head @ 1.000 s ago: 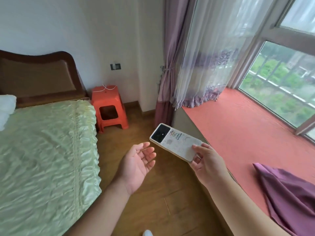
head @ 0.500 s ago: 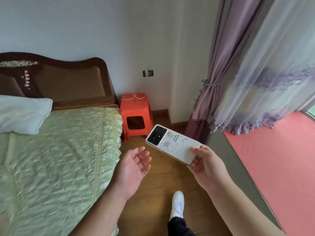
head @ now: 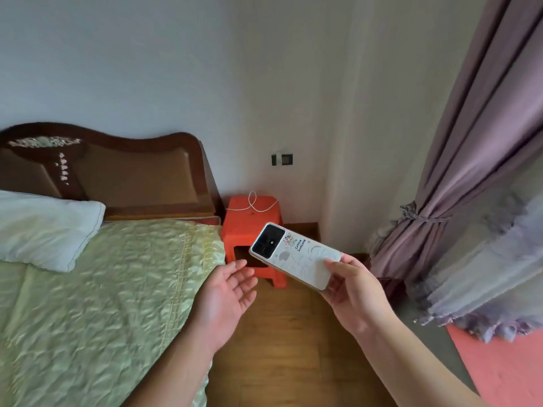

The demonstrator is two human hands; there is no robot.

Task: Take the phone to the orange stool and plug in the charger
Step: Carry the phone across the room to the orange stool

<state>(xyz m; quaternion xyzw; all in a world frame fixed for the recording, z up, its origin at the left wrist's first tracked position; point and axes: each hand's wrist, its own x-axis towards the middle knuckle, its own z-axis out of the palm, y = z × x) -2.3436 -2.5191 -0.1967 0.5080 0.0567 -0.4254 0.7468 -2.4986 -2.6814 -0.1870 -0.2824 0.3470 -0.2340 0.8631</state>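
My right hand (head: 354, 295) holds a white phone (head: 296, 257) by its lower end, back side up, with a dark camera panel and small stickers showing. The phone hangs in the air in front of an orange plastic stool (head: 246, 221) that stands by the wall beside the bed. A white charger cable (head: 255, 204) lies looped on the stool's top. My left hand (head: 227, 295) is held out palm up with fingers apart, holding nothing, just left of the phone. A wall socket (head: 282, 159) sits above the stool.
A bed with a pale green cover (head: 97, 304), a white pillow (head: 44, 227) and a dark wooden headboard (head: 111, 168) fills the left. Purple curtains (head: 458, 186) hang at the right above a red mat (head: 505, 365). Wooden floor (head: 288, 348) runs between bed and curtain.
The view has swung left and moved closer to the stool, which looks larger now. The window has left the frame. Both hands keep their pose, the phone still in my right hand.
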